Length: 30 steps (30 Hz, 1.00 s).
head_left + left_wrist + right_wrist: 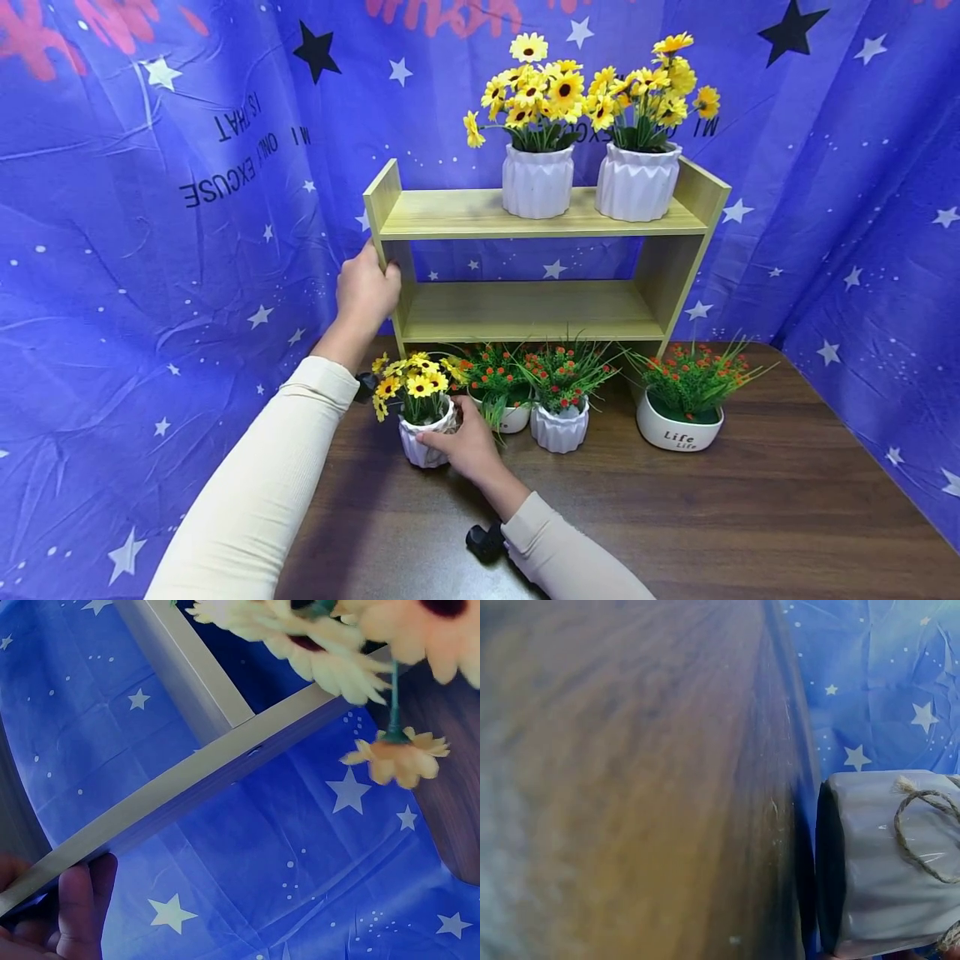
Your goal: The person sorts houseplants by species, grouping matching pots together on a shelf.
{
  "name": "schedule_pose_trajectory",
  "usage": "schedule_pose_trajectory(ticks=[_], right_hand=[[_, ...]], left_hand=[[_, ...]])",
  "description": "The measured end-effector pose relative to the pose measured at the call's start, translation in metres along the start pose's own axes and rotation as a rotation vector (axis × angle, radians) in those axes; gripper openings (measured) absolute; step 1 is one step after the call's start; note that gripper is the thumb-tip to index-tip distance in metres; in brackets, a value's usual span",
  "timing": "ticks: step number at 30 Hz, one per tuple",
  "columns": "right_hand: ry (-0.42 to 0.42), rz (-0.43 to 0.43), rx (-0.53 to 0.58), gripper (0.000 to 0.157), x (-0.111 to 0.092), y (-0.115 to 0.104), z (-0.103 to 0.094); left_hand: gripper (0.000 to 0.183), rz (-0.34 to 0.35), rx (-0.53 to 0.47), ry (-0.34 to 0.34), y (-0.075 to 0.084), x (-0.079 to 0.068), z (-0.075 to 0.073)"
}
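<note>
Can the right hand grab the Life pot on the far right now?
Probably not: the right hand is holding the yellow-flower pot. If it let go, nothing seems to block the front of the Life pot.

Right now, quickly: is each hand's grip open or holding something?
Left hand: closed, holding the wooden shelf by its side.
Right hand: closed, holding the yellow-flowered white pot.

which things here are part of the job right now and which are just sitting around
Part of the job, judging by contact:
wooden shelf, gripped by the left hand
white pot of yellow flowers, held by the right hand

Apparently just sitting around:
two yellow-flowered pots on top
three red-flowered pots on the table
star-patterned curtain
</note>
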State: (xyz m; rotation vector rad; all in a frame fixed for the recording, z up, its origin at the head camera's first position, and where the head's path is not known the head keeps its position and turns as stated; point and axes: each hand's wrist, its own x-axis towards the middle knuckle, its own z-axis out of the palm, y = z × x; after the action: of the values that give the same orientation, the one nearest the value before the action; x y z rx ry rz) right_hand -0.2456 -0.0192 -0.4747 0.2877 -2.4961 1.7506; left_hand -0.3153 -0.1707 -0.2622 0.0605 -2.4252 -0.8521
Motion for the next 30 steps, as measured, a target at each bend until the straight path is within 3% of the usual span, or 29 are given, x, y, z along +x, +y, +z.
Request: schedule_pose_trajectory(ticks=[30], right_hand=[[0.065, -0.073, 0.177, 0.072, -0.025, -0.039, -0.043]], left_hand=[[0.031, -0.008, 0.004, -0.008, 0.000, -0.001, -0.001]])
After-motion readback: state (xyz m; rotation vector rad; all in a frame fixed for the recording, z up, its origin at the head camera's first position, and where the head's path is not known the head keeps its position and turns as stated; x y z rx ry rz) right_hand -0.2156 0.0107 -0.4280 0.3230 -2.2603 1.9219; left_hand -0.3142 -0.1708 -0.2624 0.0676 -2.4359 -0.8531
